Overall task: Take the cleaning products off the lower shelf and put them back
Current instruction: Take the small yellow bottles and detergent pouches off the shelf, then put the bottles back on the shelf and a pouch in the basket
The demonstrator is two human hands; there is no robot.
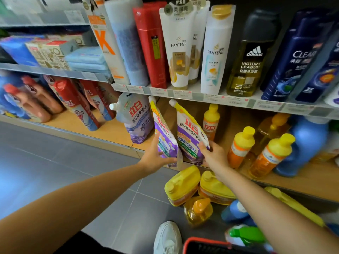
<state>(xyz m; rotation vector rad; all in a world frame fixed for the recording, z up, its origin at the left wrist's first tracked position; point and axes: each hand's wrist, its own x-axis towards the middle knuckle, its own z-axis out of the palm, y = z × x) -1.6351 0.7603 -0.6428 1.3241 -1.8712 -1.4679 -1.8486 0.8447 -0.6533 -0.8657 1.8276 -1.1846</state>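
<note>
The wooden lower shelf (113, 131) has two purple-and-yellow laundry detergent refill pouches standing tilted right at its front edge, squeezed between a lavender softener pouch (135, 121) on the left and some orange dish soap bottles (240, 145) on the right. The person's left hand (156, 156) is wrapped round the bottom of the left pouch (164, 132), thumb across the front. Their right hand (215, 155) has its fingers curled on the lower right edge of the right pouch (189, 132), and a couple of yellow jugs (181, 186) sit down below the shelf.

Bare forearms (91, 189) — white sneaker (167, 237), dark clothing (88, 244).
</note>
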